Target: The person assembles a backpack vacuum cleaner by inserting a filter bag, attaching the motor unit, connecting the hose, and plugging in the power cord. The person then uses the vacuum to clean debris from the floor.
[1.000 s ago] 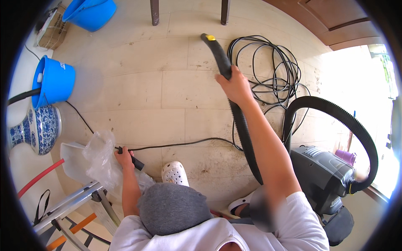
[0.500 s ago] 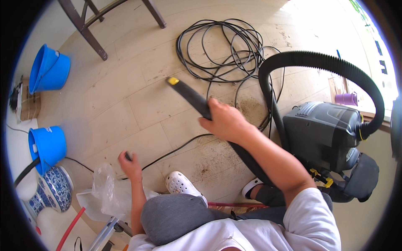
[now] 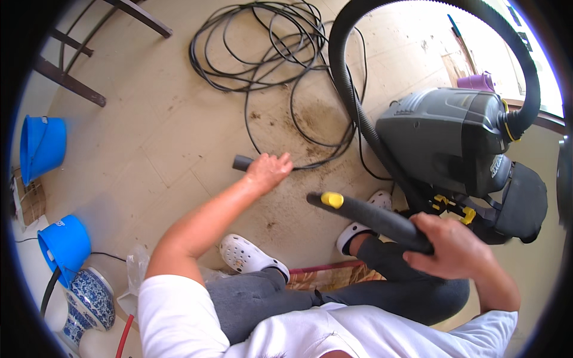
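My right hand (image 3: 450,247), at the right over my knee, is wrapped around the black vacuum hose handle (image 3: 382,221). This tapered tube points up and left, with a yellow slider near its free end. Left of the middle, my left hand (image 3: 268,173) grips a short black tube-like piece (image 3: 242,163), whose blunt end sticks out to the left. Fingers hide the rest of it. Black cord (image 3: 322,162) passes beside that hand. The grey and black vacuum cleaner (image 3: 441,131) stands at the right, its thick ribbed hose (image 3: 340,65) arching overhead.
Loops of black cord (image 3: 209,71) lie on the tiled floor, near scattered dirt (image 3: 316,119). Blue buckets (image 3: 51,143) and a blue-and-white vase (image 3: 89,295) stand left. Chair legs (image 3: 71,83) are at upper left, a purple container (image 3: 476,82) at upper right. My white clogs (image 3: 248,253) rest on the floor.
My left hand has moved up and right toward the middle with the black piece. The right hand has brought the hose handle down and right. The whole view has shifted.
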Motion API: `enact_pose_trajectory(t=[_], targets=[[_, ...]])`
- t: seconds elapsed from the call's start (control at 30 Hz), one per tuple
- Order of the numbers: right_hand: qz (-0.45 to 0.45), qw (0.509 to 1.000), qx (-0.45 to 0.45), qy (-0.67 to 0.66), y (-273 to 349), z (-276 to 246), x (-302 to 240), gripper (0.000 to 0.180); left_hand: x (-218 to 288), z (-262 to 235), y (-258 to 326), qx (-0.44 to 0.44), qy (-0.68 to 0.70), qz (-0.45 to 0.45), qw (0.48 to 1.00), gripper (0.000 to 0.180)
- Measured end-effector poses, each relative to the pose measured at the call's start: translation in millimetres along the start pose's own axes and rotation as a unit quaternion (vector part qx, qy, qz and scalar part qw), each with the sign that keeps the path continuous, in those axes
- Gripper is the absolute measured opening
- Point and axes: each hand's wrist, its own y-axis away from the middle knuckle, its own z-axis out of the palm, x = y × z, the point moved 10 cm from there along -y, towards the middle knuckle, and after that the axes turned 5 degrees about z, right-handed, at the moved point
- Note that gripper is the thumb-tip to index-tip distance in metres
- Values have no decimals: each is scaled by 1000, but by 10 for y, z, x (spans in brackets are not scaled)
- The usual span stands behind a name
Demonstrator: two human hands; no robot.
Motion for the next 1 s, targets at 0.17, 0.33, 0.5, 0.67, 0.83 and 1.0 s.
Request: enact_pose_trajectory(t=[0.17, 0.33, 0.5, 0.67, 0.83, 1.0], targets=[[49, 996, 43, 68, 28, 709, 546, 43, -27, -155, -106, 31, -54, 25, 998, 5], [54, 990, 96, 89, -164, 837, 751, 47, -125, -166, -166, 50, -36, -30, 998, 6], [62, 991, 108, 52, -301, 859, 797, 50, -27, -137, -312, 15, -72, -33, 997, 8], [49, 990, 133, 7, -365, 857, 766, 52, -311, -801, -506, 186, -93, -65, 976, 4], [49, 989, 140, -3, -486, 887, 740, 53, -897, -1154, -770, 235, -112, -129, 957, 6], [33, 980, 196, -28, -613, 811, 758, 54, -1397, -1386, -774, 259, -63, -205, 942, 16]])
